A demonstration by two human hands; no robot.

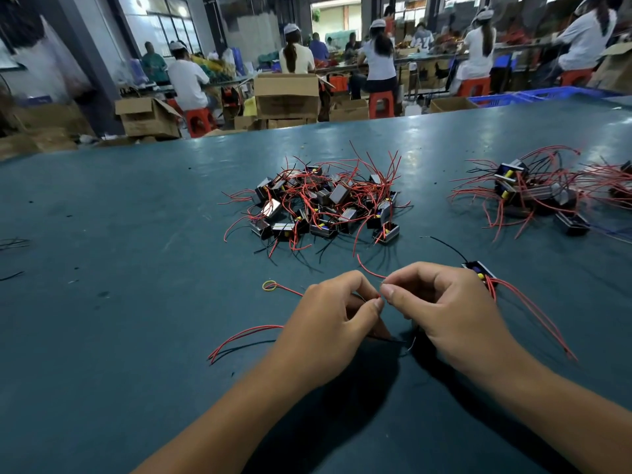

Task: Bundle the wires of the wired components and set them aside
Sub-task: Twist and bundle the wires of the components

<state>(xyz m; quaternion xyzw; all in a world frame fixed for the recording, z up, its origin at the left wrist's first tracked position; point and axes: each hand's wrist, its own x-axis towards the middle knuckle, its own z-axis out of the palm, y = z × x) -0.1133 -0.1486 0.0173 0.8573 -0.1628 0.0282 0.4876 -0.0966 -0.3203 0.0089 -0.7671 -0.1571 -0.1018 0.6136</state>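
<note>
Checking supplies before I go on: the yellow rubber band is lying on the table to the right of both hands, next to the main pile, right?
Not quite. In the head view the yellow rubber band lies on the table to the left of both hands, in front of the main pile, with a red wire running through it.

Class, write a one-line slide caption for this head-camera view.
Both hands pinch thin wires before a pile of red-wired components on a teal table.

You have two heaps of wired components on the teal table: a central heap and a second heap to its right. One single component lies nearer you than the central heap, and one yellow rubber band.
</note>
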